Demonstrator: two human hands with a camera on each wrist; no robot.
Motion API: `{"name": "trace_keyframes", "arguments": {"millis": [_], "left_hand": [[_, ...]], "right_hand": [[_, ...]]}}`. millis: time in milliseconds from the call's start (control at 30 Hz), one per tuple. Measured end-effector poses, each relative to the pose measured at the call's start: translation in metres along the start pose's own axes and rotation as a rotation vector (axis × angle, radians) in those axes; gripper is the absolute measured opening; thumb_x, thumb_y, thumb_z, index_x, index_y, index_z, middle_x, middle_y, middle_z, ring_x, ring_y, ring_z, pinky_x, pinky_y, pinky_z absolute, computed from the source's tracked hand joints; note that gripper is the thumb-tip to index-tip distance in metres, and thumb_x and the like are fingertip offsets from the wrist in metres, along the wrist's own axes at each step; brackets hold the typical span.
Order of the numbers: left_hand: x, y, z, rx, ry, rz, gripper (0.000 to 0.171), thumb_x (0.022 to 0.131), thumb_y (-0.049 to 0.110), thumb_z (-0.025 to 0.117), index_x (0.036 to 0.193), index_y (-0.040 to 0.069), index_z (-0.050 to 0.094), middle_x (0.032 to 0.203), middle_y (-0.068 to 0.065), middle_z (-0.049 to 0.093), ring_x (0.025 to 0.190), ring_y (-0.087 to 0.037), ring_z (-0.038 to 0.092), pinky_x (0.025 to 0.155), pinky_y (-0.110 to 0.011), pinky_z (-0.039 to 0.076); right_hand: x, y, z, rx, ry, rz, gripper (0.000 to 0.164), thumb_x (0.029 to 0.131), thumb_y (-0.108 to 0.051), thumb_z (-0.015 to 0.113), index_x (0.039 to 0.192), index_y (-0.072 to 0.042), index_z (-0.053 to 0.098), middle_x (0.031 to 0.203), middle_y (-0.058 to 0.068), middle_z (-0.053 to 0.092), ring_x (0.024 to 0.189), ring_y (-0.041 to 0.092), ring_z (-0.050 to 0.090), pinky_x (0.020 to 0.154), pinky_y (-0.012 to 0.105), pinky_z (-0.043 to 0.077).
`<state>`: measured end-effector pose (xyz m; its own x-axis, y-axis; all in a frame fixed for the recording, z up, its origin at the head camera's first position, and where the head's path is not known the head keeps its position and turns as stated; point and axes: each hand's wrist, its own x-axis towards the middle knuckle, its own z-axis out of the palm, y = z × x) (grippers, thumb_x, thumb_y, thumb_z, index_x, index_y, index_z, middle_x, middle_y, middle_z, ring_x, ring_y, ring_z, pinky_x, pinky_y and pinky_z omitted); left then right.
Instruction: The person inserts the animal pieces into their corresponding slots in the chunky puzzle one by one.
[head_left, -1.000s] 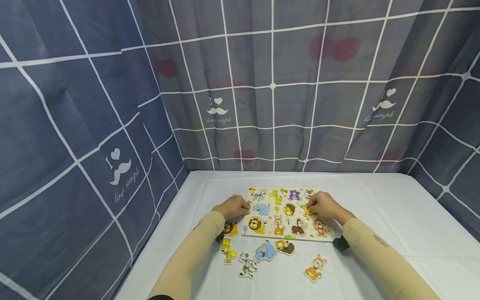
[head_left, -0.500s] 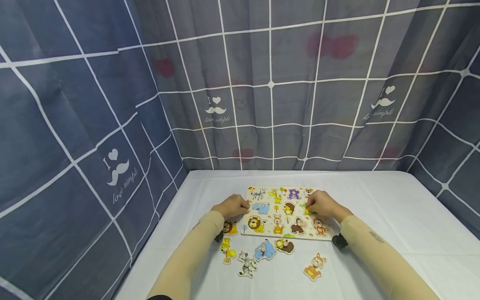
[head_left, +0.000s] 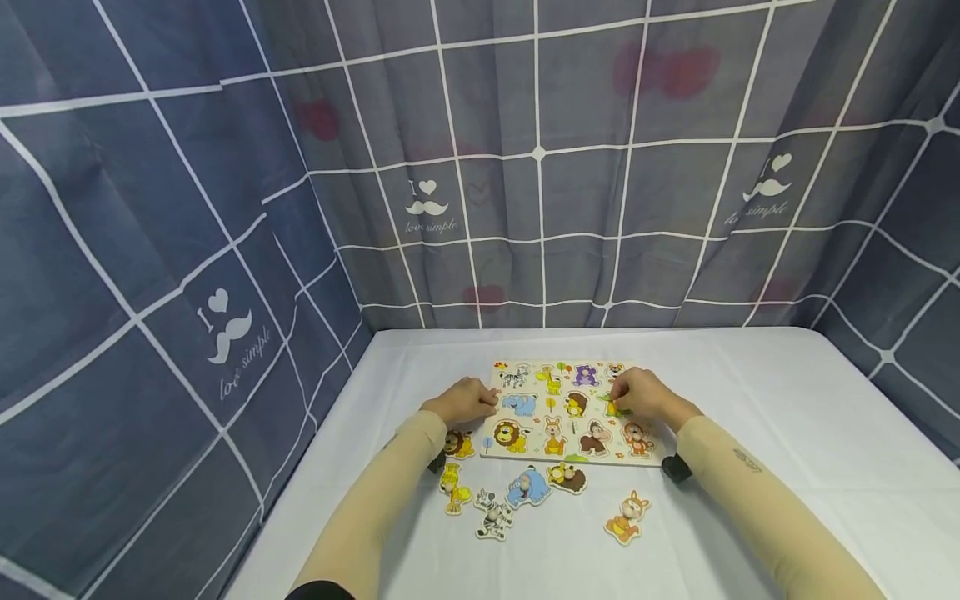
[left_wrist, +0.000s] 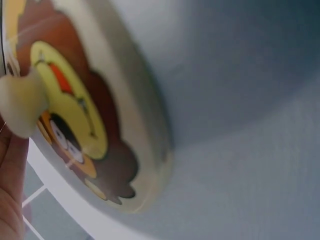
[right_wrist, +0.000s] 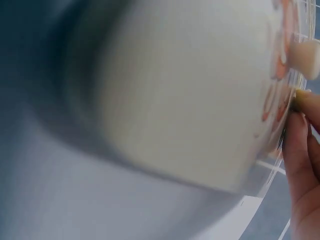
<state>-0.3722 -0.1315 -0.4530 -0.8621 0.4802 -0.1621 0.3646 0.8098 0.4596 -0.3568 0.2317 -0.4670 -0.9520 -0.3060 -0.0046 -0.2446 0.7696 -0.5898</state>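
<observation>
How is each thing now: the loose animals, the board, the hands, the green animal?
Puzzle board: flat on the table.
Left hand: holding the board's left edge.
Right hand: pinching the green animal.
Green animal: pinched, partly hidden; can't tell if fully seated.
Loose lion: face up.
Loose giraffe: face up.
Loose zebra: face up.
Loose elephant: face up.
Loose hedgehog: face up.
Loose kangaroo: face up.

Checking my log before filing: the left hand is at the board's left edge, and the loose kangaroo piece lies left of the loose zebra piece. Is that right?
Not quite: the loose kangaroo piece lies right of the loose zebra piece, as the head view shows. The left hand is indeed at the left edge of the board.
</observation>
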Motion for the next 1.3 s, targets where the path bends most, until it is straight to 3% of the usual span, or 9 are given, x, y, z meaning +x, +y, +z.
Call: {"name": "trace_keyframes", "arguments": {"millis": [467, 800, 1133, 1300], "left_hand": [[0.000, 0.000, -0.002, -0.019, 0.011, 0.001, 0.029, 0.096, 0.020, 0.069, 0.123, 0.008, 0.071, 0.138, -0.009, 0.063, 0.133, -0.027, 0.056, 0.113, -0.039, 0.044], [-0.002, -0.004, 0.003, -0.002, 0.015, -0.035, 0.028, 0.094, 0.024, 0.072, 0.119, 0.012, 0.074, 0.129, -0.008, 0.069, 0.122, -0.024, 0.060, 0.110, -0.039, 0.046], [0.004, -0.006, 0.003, 0.003, 0.019, -0.023, 0.029, 0.094, 0.025, 0.071, 0.120, 0.011, 0.074, 0.125, -0.008, 0.070, 0.118, -0.022, 0.060, 0.110, -0.039, 0.046], [0.003, -0.005, 0.003, 0.017, 0.019, -0.012, 0.029, 0.094, 0.025, 0.072, 0.119, 0.011, 0.074, 0.125, -0.007, 0.070, 0.117, -0.022, 0.061, 0.109, -0.039, 0.047]], "right_hand": [[0.001, -0.006, 0.000, -0.004, 0.031, 0.090, 0.006, 0.084, -0.001, 0.073, 0.078, -0.002, 0.070, 0.079, 0.008, 0.067, 0.069, 0.017, 0.056, 0.061, 0.027, 0.047], [-0.005, -0.006, 0.002, -0.048, 0.040, 0.106, 0.009, 0.081, -0.007, 0.077, 0.077, -0.004, 0.070, 0.079, 0.006, 0.067, 0.071, 0.018, 0.056, 0.065, 0.029, 0.047], [-0.010, -0.010, -0.002, -0.099, 0.060, 0.101, 0.012, 0.080, -0.010, 0.079, 0.079, 0.000, 0.073, 0.081, 0.010, 0.070, 0.072, 0.020, 0.060, 0.069, 0.035, 0.054], [-0.014, -0.015, -0.003, -0.086, 0.053, 0.153, 0.013, 0.079, -0.011, 0.079, 0.077, 0.000, 0.073, 0.078, 0.009, 0.070, 0.069, 0.020, 0.061, 0.066, 0.033, 0.054]]}}
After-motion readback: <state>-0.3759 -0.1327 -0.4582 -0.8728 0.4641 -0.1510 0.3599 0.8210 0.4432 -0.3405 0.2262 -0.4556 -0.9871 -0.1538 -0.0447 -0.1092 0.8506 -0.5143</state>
